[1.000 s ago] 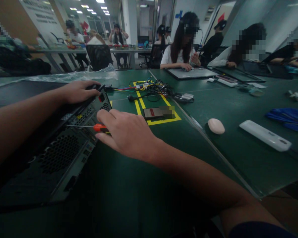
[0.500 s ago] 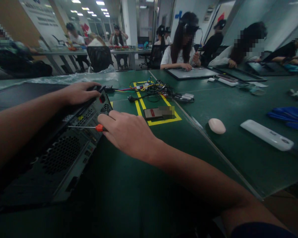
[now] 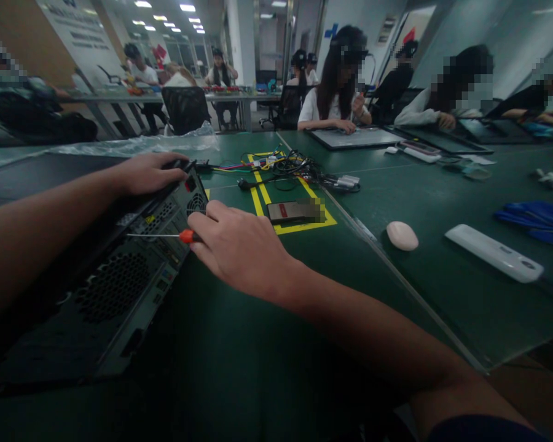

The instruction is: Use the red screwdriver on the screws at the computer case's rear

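A black computer case [image 3: 166,282] stands tilted on the left, its rear panel of vents and ports facing me. My left hand [image 3: 152,172] grips its upper far edge, the thumb along the rim and the other fingers partly hidden behind. In my right hand [image 3: 244,248] is a screwdriver [image 3: 187,236] with an orange-and-black handle, the fingers closed round it. Its thin shaft points left, and the tip meets the rear panel near the upper edge. Whether a screw sits at the tip is too small to tell.
Behind the hands lie tangled cables [image 3: 299,166] and a phone [image 3: 292,211] within yellow tape. To the right are a pale mouse-shaped object [image 3: 402,236], a long white device [image 3: 494,253] and blue fabric [image 3: 537,222]. Across the table, a person [image 3: 336,92] handles a flat panel [image 3: 357,136].
My right hand has turned slightly on the screwdriver handle and shifted a little to the right. My left hand and the computer case stay put.
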`<control>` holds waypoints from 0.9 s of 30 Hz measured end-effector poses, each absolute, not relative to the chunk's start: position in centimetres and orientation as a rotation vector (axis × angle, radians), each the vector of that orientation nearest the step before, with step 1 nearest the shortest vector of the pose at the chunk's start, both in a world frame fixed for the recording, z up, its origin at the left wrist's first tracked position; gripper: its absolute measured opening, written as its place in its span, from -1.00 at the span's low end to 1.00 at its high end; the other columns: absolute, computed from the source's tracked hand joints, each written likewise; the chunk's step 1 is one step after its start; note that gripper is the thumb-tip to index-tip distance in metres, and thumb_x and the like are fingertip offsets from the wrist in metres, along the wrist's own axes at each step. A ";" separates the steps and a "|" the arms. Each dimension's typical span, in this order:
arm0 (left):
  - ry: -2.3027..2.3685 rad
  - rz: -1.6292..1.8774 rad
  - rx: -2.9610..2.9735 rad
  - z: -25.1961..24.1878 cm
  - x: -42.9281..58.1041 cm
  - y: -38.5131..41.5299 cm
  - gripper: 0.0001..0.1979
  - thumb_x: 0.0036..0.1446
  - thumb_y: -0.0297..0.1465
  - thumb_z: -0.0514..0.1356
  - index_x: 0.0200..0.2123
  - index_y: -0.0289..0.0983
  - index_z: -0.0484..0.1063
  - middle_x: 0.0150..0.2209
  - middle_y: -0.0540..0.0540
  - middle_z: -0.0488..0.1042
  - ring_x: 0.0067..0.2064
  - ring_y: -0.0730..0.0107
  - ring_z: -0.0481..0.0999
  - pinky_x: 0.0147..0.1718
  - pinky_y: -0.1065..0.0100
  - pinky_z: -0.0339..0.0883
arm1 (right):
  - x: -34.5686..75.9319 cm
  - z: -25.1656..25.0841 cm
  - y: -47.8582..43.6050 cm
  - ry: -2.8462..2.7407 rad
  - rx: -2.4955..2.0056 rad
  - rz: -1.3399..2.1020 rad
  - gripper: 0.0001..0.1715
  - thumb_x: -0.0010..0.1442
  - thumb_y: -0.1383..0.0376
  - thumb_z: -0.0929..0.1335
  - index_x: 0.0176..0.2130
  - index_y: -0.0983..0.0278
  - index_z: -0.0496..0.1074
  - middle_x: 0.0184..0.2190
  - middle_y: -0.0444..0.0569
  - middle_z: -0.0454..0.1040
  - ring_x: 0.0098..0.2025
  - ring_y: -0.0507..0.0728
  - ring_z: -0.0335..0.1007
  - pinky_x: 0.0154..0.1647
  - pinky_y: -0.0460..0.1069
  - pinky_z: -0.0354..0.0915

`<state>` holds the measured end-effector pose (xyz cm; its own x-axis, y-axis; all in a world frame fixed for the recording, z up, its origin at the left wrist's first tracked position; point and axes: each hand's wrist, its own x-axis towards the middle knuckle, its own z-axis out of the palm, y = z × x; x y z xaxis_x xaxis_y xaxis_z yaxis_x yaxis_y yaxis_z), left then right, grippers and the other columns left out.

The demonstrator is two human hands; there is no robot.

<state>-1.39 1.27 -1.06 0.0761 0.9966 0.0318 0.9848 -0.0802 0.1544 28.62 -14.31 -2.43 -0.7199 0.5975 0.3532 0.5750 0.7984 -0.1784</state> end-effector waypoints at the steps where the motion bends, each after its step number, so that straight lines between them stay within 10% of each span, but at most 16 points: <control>1: 2.070 0.202 2.231 -1.1 -1.4 1.3 0.02 0.33 0.14 0.03 0.66 -0.33 0.39 0.58 -0.35 0.49 0.51 -0.39 0.52 0.55 -0.21 0.29 | 28.6 -2.4 -14.3 -2.587 -0.883 0.082 -0.64 0.75 0.23 0.29 0.30 0.24 0.60 0.18 0.09 0.62 0.08 0.29 0.65 -0.21 0.07 0.37; 12: 2.066 0.237 2.216 -1.4 -1.8 1.5 0.02 0.31 0.19 0.05 0.66 -0.26 0.41 0.52 -0.33 0.55 0.42 -0.37 0.59 0.49 -0.22 0.39 | 28.5 -2.2 -14.6 -2.609 -0.872 0.122 -0.53 0.79 0.14 0.24 0.10 0.26 0.68 0.12 0.11 0.65 0.11 0.28 0.65 -0.20 0.08 0.35; 27: 2.071 0.199 2.272 -1.3 -1.9 1.6 -0.01 0.34 0.17 0.03 0.65 -0.24 0.42 0.55 -0.26 0.53 0.52 -0.32 0.52 0.57 -0.18 0.29 | 28.6 -2.7 -14.2 -2.612 -0.811 0.039 -0.61 0.76 0.35 0.21 0.33 0.23 0.52 0.12 0.07 0.71 0.05 0.29 0.69 -0.26 0.11 0.31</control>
